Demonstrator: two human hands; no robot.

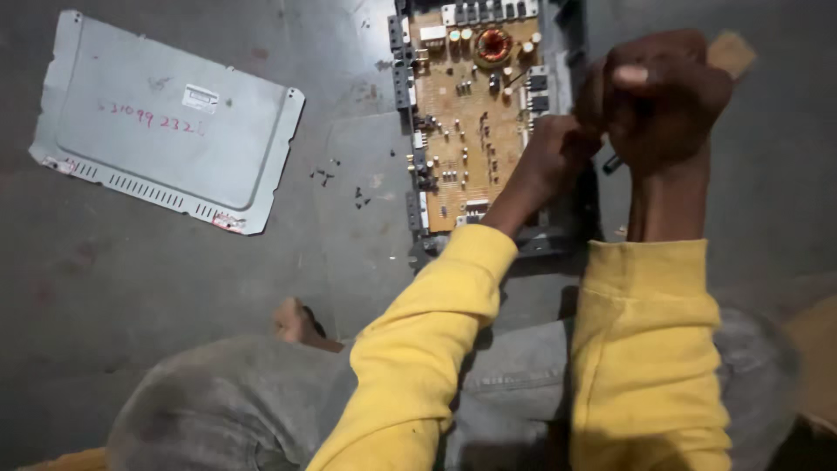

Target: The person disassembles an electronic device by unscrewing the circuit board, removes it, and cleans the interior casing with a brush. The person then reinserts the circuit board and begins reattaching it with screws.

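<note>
Circuit board (475,113), tan and crowded with small parts and one copper coil (493,44), lies flat in a shallow dark metal case (558,235) on the grey floor (174,288), just ahead of the person's knees. Both hands meet over the board's right edge. The right hand (667,96) is curled into a tight fist, fingers wrapped together around a dark tool (613,163) whose tip pokes out below the palm; what kind of tool it is cannot be told. The left hand (558,148) sits just beside it, touching it, fingers bunched together and pinched near that tip; what they pinch is hidden. Yellow sleeves (645,349) cover both forearms. Left of the board, a few small dark screws (327,174) are scattered on the floor. Further left, well apart from the board, a flat grey metal cover (166,113) lies tilted, with a row of vent slots along its near edge.
</note>
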